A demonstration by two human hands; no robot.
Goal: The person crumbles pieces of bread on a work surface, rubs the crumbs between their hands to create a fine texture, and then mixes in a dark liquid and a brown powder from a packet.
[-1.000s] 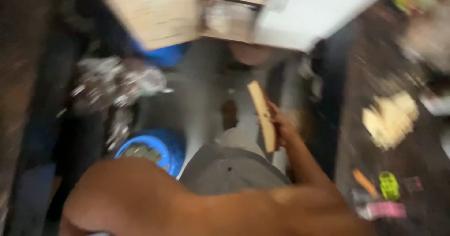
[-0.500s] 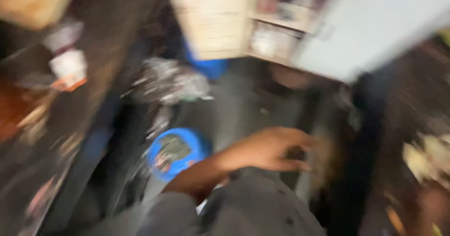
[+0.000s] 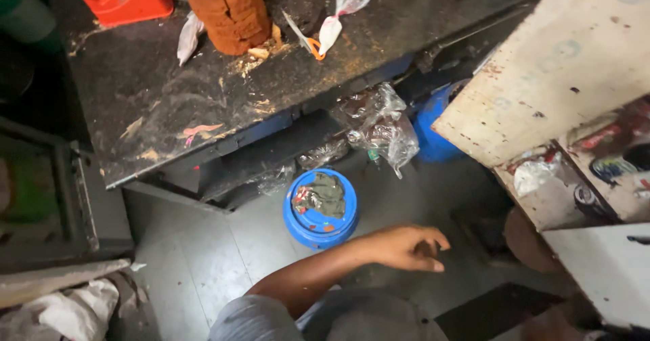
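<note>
Blue tub (image 3: 320, 212) stood on the grey floor (image 3: 196, 260) just below the front edge of the dark workbench (image 3: 203, 91), with a crumpled greenish rag (image 3: 326, 195) lying on its lid. It was the nearest thing to my one visible hand (image 3: 406, 247), which hung a little to its right and nearer to me, apart from it and touching nothing. I could not tell for certain which hand it was; from the way the forearm crossed over my grey-clad lap I took it for the left. Its fingers (image 3: 433, 236) were loosely curled and slightly spread, empty, holding nothing. My other hand was out of view.

Crinkled clear plastic bags (image 3: 382, 128) hung from under the bench edge, just behind the tub, and a second blue container (image 3: 433, 134) sat further back to the right. On the bench top I saw a brown cylindrical block (image 3: 230, 9) standing upright amid sawdust, an orange tape dispenser (image 3: 125, 3) near the far left corner, and scissors with orange handles (image 3: 305, 40) beside a knotted plastic bag (image 3: 338, 16). A worn, paint-stained cabinet door (image 3: 562, 63) stood open on the right.
</note>
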